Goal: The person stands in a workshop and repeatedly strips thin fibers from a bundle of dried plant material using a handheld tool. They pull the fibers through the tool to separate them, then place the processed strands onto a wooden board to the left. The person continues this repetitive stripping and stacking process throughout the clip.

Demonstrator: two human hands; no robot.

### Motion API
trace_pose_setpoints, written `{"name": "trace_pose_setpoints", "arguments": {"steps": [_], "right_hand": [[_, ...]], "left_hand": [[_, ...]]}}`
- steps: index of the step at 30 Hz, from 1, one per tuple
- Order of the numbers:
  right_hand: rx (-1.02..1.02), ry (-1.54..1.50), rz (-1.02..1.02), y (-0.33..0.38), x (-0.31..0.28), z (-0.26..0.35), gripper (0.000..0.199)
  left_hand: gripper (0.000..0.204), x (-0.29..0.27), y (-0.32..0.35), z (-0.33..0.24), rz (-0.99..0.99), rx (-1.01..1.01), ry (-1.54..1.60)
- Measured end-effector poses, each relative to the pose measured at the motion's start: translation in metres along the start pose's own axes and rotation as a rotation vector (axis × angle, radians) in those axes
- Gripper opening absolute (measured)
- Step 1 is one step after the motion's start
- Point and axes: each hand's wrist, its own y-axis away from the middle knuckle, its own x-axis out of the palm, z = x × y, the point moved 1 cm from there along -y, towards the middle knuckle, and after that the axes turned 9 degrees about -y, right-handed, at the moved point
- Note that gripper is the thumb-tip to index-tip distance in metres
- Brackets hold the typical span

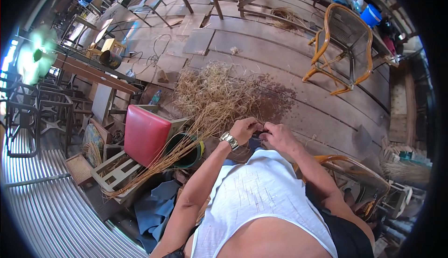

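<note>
the left hand (244, 130) and right hand (280, 137) nearly meet near loose straw (205, 87), fingers curled, though what they hold i cannot tell.

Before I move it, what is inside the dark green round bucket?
Inside the dark green bucket, only dark inner surface shows; I distinguish no contents. Long, thin tan strips cross part of its mouth and cover what is beneath.

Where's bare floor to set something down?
Floorboards lie bare between the brown debris and the farther orange-framed chair. It's crowded ahead, with the straw pile, and left of your left hand: long strands, dark bucket, red cushion.
</note>
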Motion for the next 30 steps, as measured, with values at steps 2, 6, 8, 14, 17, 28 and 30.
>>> {"name": "trace_pose_setpoints", "arguments": {"steps": [2,6,8,14,17,28,30], "right_hand": [[-0.020,-0.046,0.011,-0.003,0.005,0.000,0.022],[0.068,-0.223,0.111,-0.012,0.014,-0.008,0.021],[0.023,-0.161,0.082,-0.010,0.014,0.003,0.020],[0.087,-0.250,0.005,-0.003,0.016,0.006,0.021],[0.115,-0.253,-0.030,-0.002,0.018,0.005,0.020],[0.024,-0.278,-0.369,-0.016,0.002,-0.014,0.022],[0.078,-0.430,-0.223,-0.014,0.000,-0.011,0.017]], "left_hand": [[0.017,-0.005,0.007,0.003,0.050,-0.063,-0.011],[0.018,-0.011,0.016,0.021,-0.013,0.000,-0.110],[0.021,-0.012,0.018,0.026,-0.151,-0.140,0.162],[0.031,-0.050,0.014,0.063,-0.490,-0.478,0.289],[0.032,-0.060,0.024,0.047,-0.299,-0.085,-0.442],[0.031,-0.019,0.054,0.042,0.142,-0.180,-0.105],[0.036,-0.017,0.063,0.038,0.062,-0.193,0.000]]}}
